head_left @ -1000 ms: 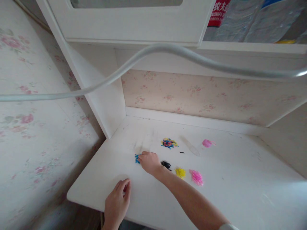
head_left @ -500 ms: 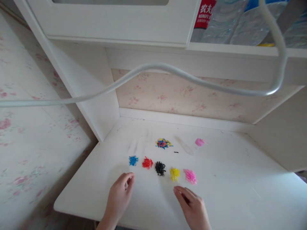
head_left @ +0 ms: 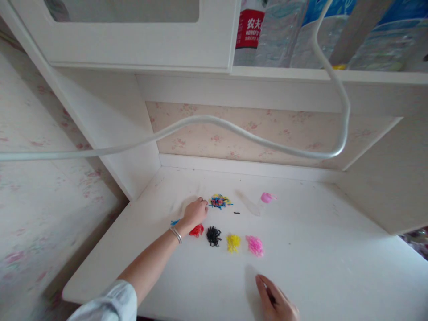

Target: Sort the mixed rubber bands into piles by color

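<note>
– Why do the black heap (head_left: 213, 236) and yellow heap (head_left: 233, 243) sit apart?
– Likely to keep colours separate; the left hand (head_left: 197, 210) curls beside the mixed pile (head_left: 220, 202), the right hand (head_left: 277, 299) stays narrow, but I can't tell if either holds anything

multicoloured pile (head_left: 220, 202), black pile (head_left: 213, 236), yellow pile (head_left: 233, 243), pink-floral wallpaper (head_left: 214, 145)

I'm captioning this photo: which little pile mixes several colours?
The multicoloured pile, just right of the left hand: it mixes blue, yellow and other colours, while the blue pile, red pile, black pile, yellow pile and pink pile each show one.
</note>
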`<action>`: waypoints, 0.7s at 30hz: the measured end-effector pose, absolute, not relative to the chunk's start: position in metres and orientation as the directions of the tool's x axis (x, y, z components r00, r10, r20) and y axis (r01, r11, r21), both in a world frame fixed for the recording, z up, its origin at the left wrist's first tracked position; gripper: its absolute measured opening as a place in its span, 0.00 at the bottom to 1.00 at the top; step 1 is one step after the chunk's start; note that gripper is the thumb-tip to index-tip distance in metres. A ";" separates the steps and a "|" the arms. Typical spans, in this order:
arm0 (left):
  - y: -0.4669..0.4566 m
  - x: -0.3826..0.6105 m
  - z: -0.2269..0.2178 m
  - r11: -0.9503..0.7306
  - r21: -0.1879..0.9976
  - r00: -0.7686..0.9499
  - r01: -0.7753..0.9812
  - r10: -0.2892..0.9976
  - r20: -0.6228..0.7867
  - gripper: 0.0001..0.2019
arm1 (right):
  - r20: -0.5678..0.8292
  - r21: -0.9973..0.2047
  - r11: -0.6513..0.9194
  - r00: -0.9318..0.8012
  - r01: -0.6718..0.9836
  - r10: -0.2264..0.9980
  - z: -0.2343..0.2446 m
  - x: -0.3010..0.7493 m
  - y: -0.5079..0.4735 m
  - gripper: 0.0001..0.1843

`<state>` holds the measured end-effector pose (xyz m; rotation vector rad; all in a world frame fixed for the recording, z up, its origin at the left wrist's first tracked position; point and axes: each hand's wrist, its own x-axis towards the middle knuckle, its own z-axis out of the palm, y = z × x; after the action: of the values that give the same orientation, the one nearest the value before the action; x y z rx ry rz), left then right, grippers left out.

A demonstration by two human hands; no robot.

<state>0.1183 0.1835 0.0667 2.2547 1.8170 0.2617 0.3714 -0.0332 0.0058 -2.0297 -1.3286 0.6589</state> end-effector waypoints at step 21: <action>0.139 0.062 0.088 -0.104 0.303 0.077 0.947 0.992 0.100 0.13 | -0.030 -0.702 -0.285 0.373 0.653 0.927 0.011 0.364 -0.038 0.23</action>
<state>0.0621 0.1391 0.0882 2.1833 1.9880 0.4210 0.3641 -0.0379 0.0108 -2.0362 -1.3583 0.5920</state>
